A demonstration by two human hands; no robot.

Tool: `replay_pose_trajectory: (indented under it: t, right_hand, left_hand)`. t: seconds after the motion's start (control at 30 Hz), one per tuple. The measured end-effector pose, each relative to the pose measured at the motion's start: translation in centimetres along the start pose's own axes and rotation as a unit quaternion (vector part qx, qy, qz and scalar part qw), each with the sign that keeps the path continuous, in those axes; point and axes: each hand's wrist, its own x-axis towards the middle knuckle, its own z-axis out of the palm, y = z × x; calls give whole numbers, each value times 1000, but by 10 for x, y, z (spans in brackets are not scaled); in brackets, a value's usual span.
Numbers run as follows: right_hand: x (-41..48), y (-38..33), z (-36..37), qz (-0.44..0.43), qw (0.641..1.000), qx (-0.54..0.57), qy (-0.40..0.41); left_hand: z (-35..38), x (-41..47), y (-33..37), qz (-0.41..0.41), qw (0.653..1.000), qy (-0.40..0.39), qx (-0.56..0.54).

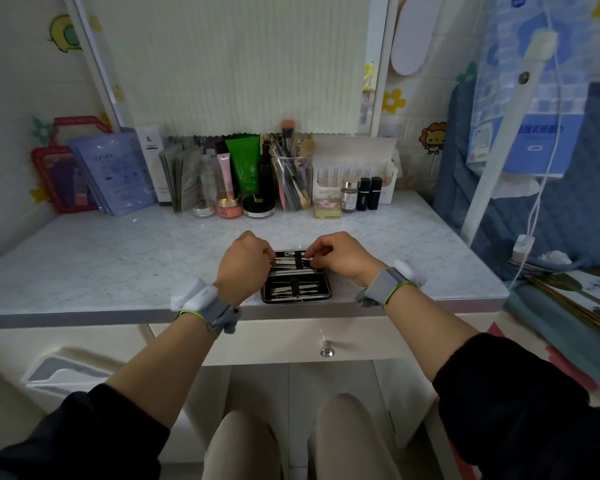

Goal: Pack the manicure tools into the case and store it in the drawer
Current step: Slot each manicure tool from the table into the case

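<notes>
- Marble-patterned tabletop (118, 258), seen from the head camera: a dark manicure case (297, 289) lies open at the front edge, with metal tools in both halves.
- Left hand (245, 263) and right hand (340, 258) curl over the far half. Each pinches one end of a slim tool (290, 260), likely seating it under the strap.
- The drawer (274, 344) directly below is closed.

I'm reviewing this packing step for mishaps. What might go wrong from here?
The open case lies at the front edge of the table; a nudge toward the person might tip it off, spilling tools.
The left hand and right hand seem to pinch a thin tool in the far half; it may slip from the strap.
The drawer below is shut; opening it while holding the case risks a drop.
</notes>
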Motion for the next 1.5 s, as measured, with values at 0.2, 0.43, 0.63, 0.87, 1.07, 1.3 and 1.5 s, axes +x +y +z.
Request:
replay_pose_trajectory:
  t: [0.2, 0.43, 0.63, 0.87, 1.07, 1.3, 1.5]
  right_hand:
    - [-3, -2, 2, 6, 999, -27, 18]
    - [-4, -1, 1, 17, 997, -67, 19]
    - [-5, -2, 0, 20, 997, -71, 11]
    - [-7, -6, 2, 17, 995, -97, 8]
    - [-10, -10, 2, 21, 995, -102, 12]
    - [-14, -9, 4, 87, 991, -21, 95]
    - [-17, -16, 7, 132, 987, -56, 74]
  left_hand:
    - [-1, -5, 0, -38, 999, -3, 17]
    - [-1, -5, 0, -63, 998, -21, 16]
    - [0, -5, 6, -50, 997, -57, 4]
    - [2, -5, 19, -56, 996, -64, -28]
    - [0, -3, 15, -64, 993, -77, -58]
    - [1, -11, 1, -86, 991, -31, -99]
    - [-3, -15, 1, -133, 988, -60, -56]
